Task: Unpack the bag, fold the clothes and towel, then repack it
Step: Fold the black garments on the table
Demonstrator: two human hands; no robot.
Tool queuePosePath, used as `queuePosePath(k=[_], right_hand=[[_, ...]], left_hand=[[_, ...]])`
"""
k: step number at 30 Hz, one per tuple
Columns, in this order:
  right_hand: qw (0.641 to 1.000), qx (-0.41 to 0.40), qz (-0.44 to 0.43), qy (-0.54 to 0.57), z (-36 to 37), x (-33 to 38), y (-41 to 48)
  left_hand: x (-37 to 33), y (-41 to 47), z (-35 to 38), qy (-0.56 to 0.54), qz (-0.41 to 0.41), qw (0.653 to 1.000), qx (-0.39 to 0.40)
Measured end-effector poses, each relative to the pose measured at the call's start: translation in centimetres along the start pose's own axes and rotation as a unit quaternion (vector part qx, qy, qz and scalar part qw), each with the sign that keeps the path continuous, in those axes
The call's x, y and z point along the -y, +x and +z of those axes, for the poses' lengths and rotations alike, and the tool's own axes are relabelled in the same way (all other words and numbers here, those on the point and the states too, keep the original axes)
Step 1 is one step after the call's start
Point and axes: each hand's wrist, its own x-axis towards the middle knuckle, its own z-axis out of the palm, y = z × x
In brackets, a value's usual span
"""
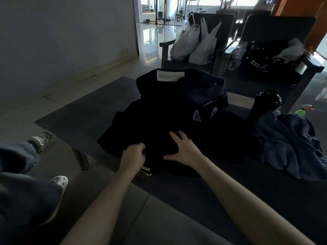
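A black garment (155,124) lies spread on the low dark table (85,117), a white label (170,75) showing at its far end. My left hand (134,157) grips the garment's near edge, fingers curled into the cloth. My right hand (184,149) presses flat on the garment just to the right, fingers spread. A dark navy bag (207,91) sits behind the garment at the right. A crumpled blue towel (290,144) lies on the table at the far right.
A black bottle (265,103) stands beside the towel. Two armchairs stand beyond the table: one holds white plastic bags (194,43), the other dark clothing (265,61). My legs and white shoes (58,188) are at the left. A green spray bottle (304,110) is at the right edge.
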Motion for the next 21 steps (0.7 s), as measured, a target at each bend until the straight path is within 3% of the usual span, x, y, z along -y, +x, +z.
queuePosePath(k=[3,7,14,21], right_hand=[[0.998,0.01,-0.001,-0.064,2.9,-0.5,0.6],[0.993,-0.079,-0.089,0.008,1.4,-1.0,-0.2],[0.962,-0.184,-0.191,0.057,-7.7,-1.9,-3.5],[0.962,-0.215,-0.116,0.123,-11.4,-2.7,-6.3]], left_hand=[[-0.8,0.0,-0.4,-0.048,0.046,0.996,-0.067],[-2.1,0.8,-0.8,0.05,0.064,0.993,0.086],[-2.2,2.5,-0.1,0.058,0.022,0.997,0.056],[-2.5,1.9,-0.2,0.148,-0.036,0.98,0.125]])
